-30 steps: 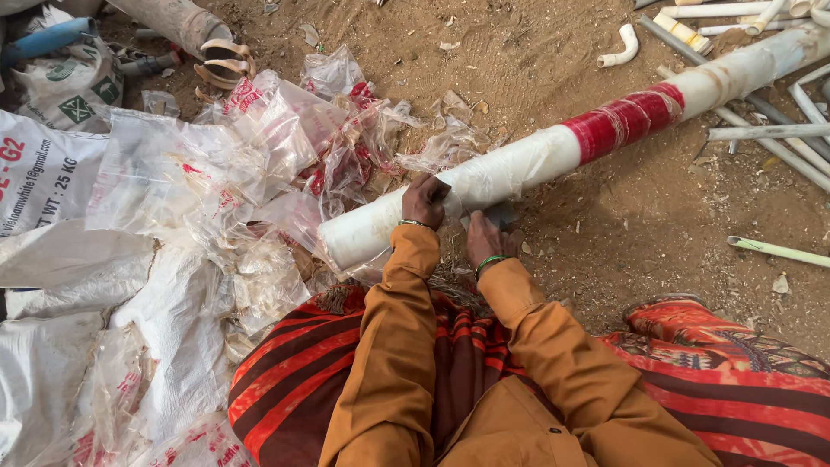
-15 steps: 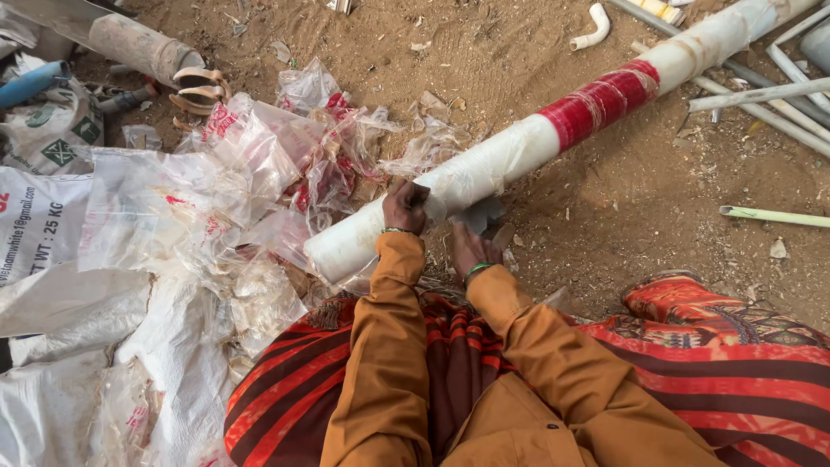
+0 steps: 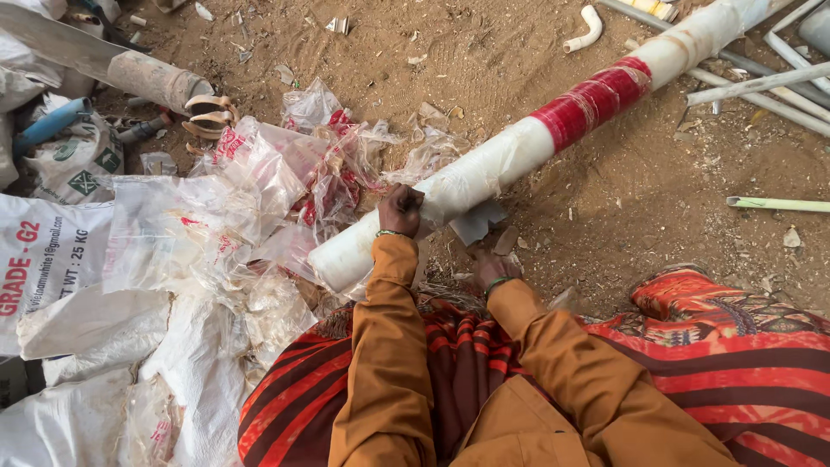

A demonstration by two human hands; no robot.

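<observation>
Hands in orange sleeves work a long white plastic-wrapped pipe with a red taped band (image 3: 519, 147) lying on the dirt ground (image 3: 622, 207). Left hand (image 3: 400, 210) grips its wrapping; right hand (image 3: 494, 268) rests loosely below. Torn clear wrappers (image 3: 259, 199) lie beside it; most wrapping remains on

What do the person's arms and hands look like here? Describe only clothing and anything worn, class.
Both arms wear long, loose mustard-orange sleeves reaching the wrists. The left hand is bare, with a thin bangle at the wrist. The right hand is also bare, with a green bangle at its wrist. No gloves show.
</observation>
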